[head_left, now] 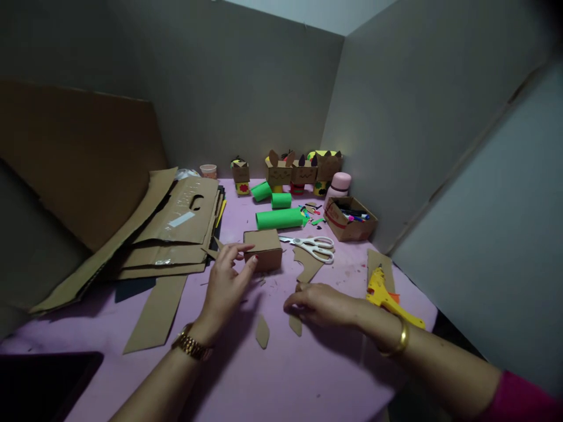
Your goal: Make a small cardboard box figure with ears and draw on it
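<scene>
My left hand (229,275) grips the left end of a small closed cardboard box (264,262), with a finger on its top and the thumb against its front. To the right, my right hand (323,303) has its fingers bent together at the upper end of a leaf-shaped cardboard piece (295,326); its fingertips partly hide that end. A second leaf-shaped piece (263,333) lies flat on the table between the hands. White-handled scissors (314,245) rest beyond my right hand, partly over a cut cardboard scrap (310,266).
Flattened cardboard (176,217) is stacked at left, beside a cardboard strip (156,316). Green paper tubes (279,220) and cardboard animal figures (279,174) stand behind. A pen box (350,225), pink bottle (338,186) and yellow glue gun (387,299) are at right. A dark flat object (44,387) occupies the near-left corner.
</scene>
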Available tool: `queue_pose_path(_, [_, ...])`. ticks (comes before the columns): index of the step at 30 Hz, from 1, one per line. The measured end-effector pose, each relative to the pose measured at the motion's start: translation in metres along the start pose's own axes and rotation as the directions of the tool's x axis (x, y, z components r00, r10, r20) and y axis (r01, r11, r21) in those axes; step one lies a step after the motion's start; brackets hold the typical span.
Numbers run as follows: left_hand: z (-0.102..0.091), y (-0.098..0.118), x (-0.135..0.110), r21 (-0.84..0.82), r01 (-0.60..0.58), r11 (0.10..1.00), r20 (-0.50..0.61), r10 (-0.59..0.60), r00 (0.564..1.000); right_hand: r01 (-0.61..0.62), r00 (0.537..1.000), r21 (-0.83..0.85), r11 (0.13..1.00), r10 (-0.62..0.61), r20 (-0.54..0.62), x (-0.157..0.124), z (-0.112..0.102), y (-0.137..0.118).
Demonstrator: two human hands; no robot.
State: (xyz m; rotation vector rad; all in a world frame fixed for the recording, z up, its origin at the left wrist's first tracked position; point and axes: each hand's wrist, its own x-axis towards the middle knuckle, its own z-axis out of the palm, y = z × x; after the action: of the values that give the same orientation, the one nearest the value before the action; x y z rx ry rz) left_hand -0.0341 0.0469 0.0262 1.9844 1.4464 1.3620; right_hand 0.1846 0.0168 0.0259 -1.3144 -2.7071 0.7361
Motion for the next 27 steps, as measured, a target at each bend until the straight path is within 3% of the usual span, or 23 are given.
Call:
queue_pose_path(3, [-0.001,-0.011,0.002,-0.014,0.021,1.0,-0.008,-0.021,1.0,0.017,0.999,0.012,1.0,-0.017,0.04,0.007,0.001,0.004])
queue_pose_path(8, [0.004,-0.028,0.002,-0.045,0.036,0.998,-0.054,-0.038,0.998,-0.036,0.999,0.101,0.994,0.037,-0.007,0.007,0.003,0.009])
queue_pose_path(13, [0.005,-0.039,0.011,-0.051,0.046,0.998,0.131,-0.039,0.991,-0.06,0.993,0.309,0.949,0.088,-0.077,0.005,0.004,0.017])
queue_pose_path(15, [0.004,-0.037,0.015,0.01,-0.015,1.0,0.181,0.013,0.983,-0.059,0.986,0.405,0.912,0.117,-0.12,0.002,0.0,0.021])
queue_pose_path(20, [0.004,-0.031,0.018,0.158,-0.333,0.93,0.164,0.307,0.937,-0.035,0.951,0.54,0.841,0.195,-0.241,-0.003,-0.021,0.027])
queue_pose_path(23, [0.007,-0.033,0.015,0.199,-0.412,0.889,0.161,0.385,0.909,0.011,0.921,0.556,0.831,0.208,-0.328,0.0,-0.036,0.026])
queue_pose_path(27, [0.011,-0.039,0.013,0.218,-0.456,0.863,0.136,0.435,0.89,0.032,0.871,0.467,0.884,0.205,-0.447,0.012,-0.056,0.019])
